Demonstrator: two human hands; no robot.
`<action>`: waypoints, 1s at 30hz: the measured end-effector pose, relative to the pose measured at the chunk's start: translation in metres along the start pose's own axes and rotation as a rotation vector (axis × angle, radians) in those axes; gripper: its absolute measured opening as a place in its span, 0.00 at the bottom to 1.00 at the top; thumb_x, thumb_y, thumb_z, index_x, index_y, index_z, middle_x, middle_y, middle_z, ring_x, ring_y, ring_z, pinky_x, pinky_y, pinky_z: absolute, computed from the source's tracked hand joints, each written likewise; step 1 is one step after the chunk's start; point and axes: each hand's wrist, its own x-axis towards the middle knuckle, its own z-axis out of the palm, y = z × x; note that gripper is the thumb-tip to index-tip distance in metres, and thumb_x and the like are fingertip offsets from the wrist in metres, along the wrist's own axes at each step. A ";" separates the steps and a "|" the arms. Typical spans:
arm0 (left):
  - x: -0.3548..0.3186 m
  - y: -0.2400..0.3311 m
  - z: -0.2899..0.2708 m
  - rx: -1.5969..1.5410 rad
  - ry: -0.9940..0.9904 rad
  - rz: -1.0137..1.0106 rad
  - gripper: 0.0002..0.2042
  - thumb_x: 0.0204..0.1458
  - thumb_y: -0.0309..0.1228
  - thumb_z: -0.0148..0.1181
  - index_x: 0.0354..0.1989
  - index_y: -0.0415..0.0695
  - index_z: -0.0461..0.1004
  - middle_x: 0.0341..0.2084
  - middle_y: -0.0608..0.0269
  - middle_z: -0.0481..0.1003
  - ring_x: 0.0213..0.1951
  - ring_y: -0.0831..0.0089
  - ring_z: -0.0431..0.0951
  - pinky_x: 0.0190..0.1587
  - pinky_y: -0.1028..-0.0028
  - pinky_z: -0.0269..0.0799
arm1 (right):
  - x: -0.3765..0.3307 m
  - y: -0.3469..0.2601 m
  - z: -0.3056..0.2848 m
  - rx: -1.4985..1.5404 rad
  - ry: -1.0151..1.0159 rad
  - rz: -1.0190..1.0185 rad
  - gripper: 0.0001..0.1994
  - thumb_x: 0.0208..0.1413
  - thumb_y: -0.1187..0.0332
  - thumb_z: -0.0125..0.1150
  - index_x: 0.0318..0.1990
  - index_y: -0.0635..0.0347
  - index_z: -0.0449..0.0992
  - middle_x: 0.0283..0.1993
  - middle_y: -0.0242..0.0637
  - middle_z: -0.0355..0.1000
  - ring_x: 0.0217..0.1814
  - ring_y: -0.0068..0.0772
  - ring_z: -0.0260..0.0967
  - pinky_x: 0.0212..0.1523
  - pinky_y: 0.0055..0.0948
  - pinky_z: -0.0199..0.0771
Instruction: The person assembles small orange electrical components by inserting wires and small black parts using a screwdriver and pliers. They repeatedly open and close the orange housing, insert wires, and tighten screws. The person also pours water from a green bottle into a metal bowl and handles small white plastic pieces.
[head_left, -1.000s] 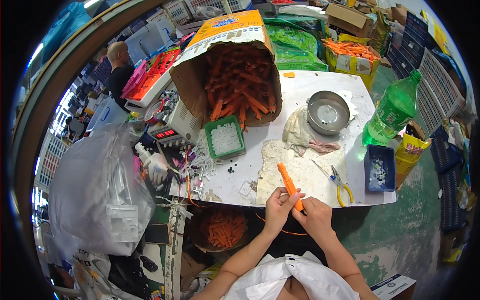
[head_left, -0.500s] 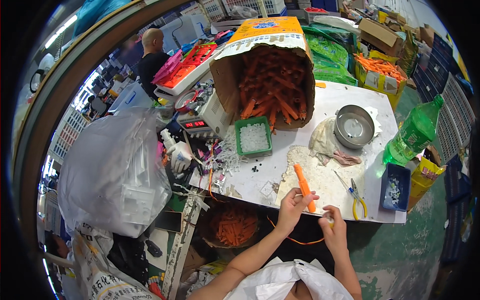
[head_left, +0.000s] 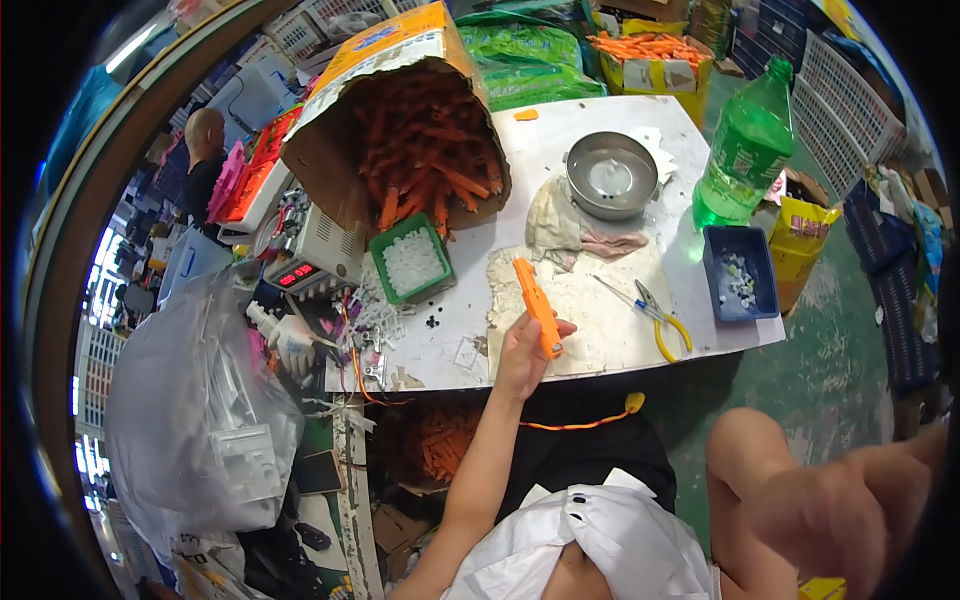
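My left hand is closed around a long, narrow orange plastic piece, tilted over the near edge of the worktable. My right hand is off to the lower right, away from the table and close to the camera. It is smeared by motion, so its fingers and anything in them cannot be made out. Above my dark-clothed lap, a yellow end piece sits on a red-and-yellow wire. Beyond the left hand lie needle-nose pliers with yellow handles and thin tweezers.
A large carton of orange pieces lies on its side at the back left. Near it are a green tray of white bits and a power supply. A metal bowl, rag, green bottle and blue bin stand right.
My right hand has let go of the yellow end piece and swung to the lower right. The left hand still holds the orange piece, now turned. The whole view has shifted rightward.
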 end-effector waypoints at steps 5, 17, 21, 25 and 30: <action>0.000 -0.005 0.000 0.011 0.039 -0.073 0.16 0.58 0.39 0.53 0.47 0.39 0.68 0.37 0.55 0.76 0.43 0.68 0.76 0.48 0.70 0.69 | -0.014 -0.002 -0.006 0.013 -0.024 -0.019 0.07 0.61 0.67 0.46 0.32 0.59 0.61 0.23 0.39 0.59 0.20 0.40 0.62 0.27 0.44 0.71; -0.005 0.001 0.002 0.033 0.006 -0.109 0.17 0.58 0.39 0.54 0.49 0.39 0.67 0.37 0.55 0.76 0.46 0.67 0.75 0.51 0.72 0.67 | -0.011 0.001 -0.012 0.059 -0.027 0.003 0.06 0.61 0.68 0.46 0.38 0.61 0.64 0.32 0.39 0.61 0.26 0.40 0.65 0.30 0.42 0.71; -0.010 0.003 0.001 0.053 0.021 -0.122 0.17 0.59 0.39 0.53 0.49 0.39 0.67 0.38 0.54 0.76 0.46 0.67 0.74 0.51 0.71 0.66 | -0.016 0.000 -0.013 0.070 -0.040 0.010 0.06 0.61 0.69 0.46 0.40 0.62 0.65 0.35 0.40 0.61 0.28 0.40 0.66 0.31 0.41 0.72; -0.004 -0.001 0.000 0.064 0.019 -0.070 0.19 0.57 0.40 0.55 0.49 0.37 0.67 0.37 0.53 0.76 0.45 0.67 0.75 0.49 0.73 0.68 | -0.008 0.004 -0.012 0.094 -0.043 0.017 0.07 0.61 0.69 0.46 0.42 0.63 0.65 0.38 0.40 0.62 0.31 0.40 0.67 0.33 0.40 0.72; -0.004 0.003 0.004 0.057 0.019 -0.086 0.19 0.57 0.41 0.55 0.48 0.38 0.67 0.37 0.53 0.76 0.45 0.69 0.75 0.50 0.74 0.67 | -0.006 0.005 -0.012 0.132 -0.080 0.012 0.08 0.61 0.70 0.46 0.44 0.64 0.66 0.42 0.40 0.63 0.33 0.40 0.68 0.34 0.39 0.72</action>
